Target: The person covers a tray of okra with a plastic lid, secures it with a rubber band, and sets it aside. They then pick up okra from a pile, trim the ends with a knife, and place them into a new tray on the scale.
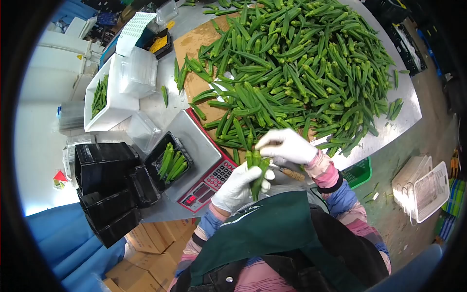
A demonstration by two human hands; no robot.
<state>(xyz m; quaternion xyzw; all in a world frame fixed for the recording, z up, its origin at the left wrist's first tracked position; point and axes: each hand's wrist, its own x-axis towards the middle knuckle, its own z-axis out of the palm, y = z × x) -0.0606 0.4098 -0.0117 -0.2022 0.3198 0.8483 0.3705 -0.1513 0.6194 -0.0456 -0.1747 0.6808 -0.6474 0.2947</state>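
Observation:
My left hand (232, 191), in a white glove, is wrapped round a small bunch of okra pods (256, 168) with their stem ends up. Just above the bunch, my gloved right hand (287, 147) has its fingers curled in a pinch near the stem ends; whatever they hold is hidden. Beyond both hands lies a large heap of okra (301, 68) on the metal table. To the left, a black tray (186, 152) with several pods rests on a red-edged digital scale (204, 168). A wooden handle (292, 173) shows below my right wrist.
Stacked black trays (104, 168) stand left of the scale. Behind them are a white box (116, 109) with okra and clear plastic containers (138, 73). Brown cardboard (187, 44) lies under the heap. A green crate (361, 173) and white baskets (430, 192) are at right.

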